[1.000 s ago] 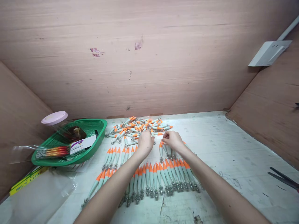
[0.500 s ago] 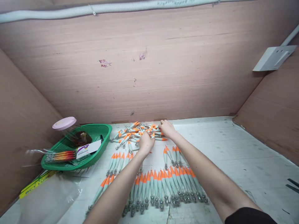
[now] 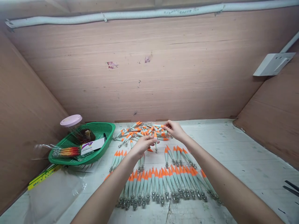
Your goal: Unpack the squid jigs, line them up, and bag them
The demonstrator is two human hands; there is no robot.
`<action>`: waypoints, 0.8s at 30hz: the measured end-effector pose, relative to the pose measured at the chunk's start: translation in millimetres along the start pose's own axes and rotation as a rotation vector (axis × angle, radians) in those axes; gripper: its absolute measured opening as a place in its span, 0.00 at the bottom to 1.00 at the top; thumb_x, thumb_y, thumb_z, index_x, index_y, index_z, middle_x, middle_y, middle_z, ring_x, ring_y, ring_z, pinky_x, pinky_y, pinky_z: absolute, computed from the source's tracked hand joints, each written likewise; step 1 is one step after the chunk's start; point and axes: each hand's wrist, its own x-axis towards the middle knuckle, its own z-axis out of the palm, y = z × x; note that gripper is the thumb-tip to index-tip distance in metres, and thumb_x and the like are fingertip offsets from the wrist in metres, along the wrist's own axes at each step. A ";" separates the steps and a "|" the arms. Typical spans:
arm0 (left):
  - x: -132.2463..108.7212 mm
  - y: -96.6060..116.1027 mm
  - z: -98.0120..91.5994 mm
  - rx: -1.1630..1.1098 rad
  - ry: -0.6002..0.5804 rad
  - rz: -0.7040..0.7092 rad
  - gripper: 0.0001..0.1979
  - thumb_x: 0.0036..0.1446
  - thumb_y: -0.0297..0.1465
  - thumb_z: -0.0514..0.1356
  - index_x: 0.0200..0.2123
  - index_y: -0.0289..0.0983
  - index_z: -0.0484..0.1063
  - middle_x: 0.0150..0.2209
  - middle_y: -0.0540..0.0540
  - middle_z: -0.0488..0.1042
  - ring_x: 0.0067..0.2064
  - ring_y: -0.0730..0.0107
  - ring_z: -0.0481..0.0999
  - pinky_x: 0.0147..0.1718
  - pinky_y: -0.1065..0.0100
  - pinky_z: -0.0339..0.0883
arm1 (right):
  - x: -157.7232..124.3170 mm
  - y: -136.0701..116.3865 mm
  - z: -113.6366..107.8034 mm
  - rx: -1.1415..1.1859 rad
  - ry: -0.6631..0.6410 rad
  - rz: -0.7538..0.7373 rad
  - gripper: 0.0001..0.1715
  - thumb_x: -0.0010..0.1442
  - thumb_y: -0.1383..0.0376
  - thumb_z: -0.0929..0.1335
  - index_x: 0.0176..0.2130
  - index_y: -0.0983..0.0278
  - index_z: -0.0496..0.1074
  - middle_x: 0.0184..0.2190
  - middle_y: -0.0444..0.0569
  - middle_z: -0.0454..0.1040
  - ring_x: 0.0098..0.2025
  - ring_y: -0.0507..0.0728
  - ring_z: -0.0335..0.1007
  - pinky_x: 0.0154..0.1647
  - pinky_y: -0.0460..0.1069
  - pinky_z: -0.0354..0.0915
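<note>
My left hand [image 3: 143,146] pinches a squid jig [image 3: 156,143], orange at one end and pale green below. This jig points down, its hook crown near the table. Farther back, my right hand [image 3: 174,128] has its fingertips closed on the orange end of another squid jig [image 3: 160,126], at the right side of a loose pile of squid jigs [image 3: 133,134]. Nearer to me lies a long row of squid jigs [image 3: 161,183], orange ends away from me. A shorter group of jigs [image 3: 178,155] lies behind it, and my left forearm hides part of the rows.
A green basket [image 3: 108,146] at the left holds a lidded jar [image 3: 77,129], a small box and bagged reddish sticks. In front lies a clear plastic bag [image 3: 53,193]. Wooden panels enclose the table [image 3: 245,165]; black tool tips [image 3: 291,186] show at the right edge.
The jig in my left hand now shows fully, hanging hook end down, away from the pile. My right hand has shifted slightly right with a jig's orange end between its fingers. The view moved slightly.
</note>
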 end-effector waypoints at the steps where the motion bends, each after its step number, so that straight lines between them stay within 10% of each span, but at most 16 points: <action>1: -8.0 1.2 -2.4 -0.093 -0.045 -0.009 0.11 0.50 0.37 0.63 0.32 0.34 0.73 0.38 0.41 0.79 0.35 0.72 0.74 0.32 0.73 0.65 | -8.6 -1.9 -5.4 0.084 0.028 0.014 0.14 0.57 0.56 0.67 0.30 0.64 0.66 0.26 0.45 0.71 0.27 0.52 0.65 0.29 0.47 0.62; 11: -43.0 1.2 -12.5 -0.354 -0.113 -0.064 0.16 0.38 0.33 0.71 0.29 0.34 0.70 0.29 0.49 0.74 0.31 0.76 0.73 0.35 0.72 0.66 | -71.0 -22.9 -42.8 0.588 -0.055 0.177 0.24 0.47 0.46 0.71 0.31 0.62 0.66 0.28 0.45 0.71 0.30 0.52 0.68 0.35 0.50 0.66; 24: 23.7 -32.8 28.6 0.490 0.190 -0.129 0.10 0.41 0.23 0.67 0.28 0.36 0.70 0.19 0.53 0.72 0.23 0.70 0.73 0.25 0.72 0.62 | -23.3 -3.4 41.7 -0.035 -0.440 0.424 0.12 0.64 0.61 0.65 0.41 0.68 0.70 0.35 0.46 0.73 0.31 0.50 0.70 0.32 0.48 0.69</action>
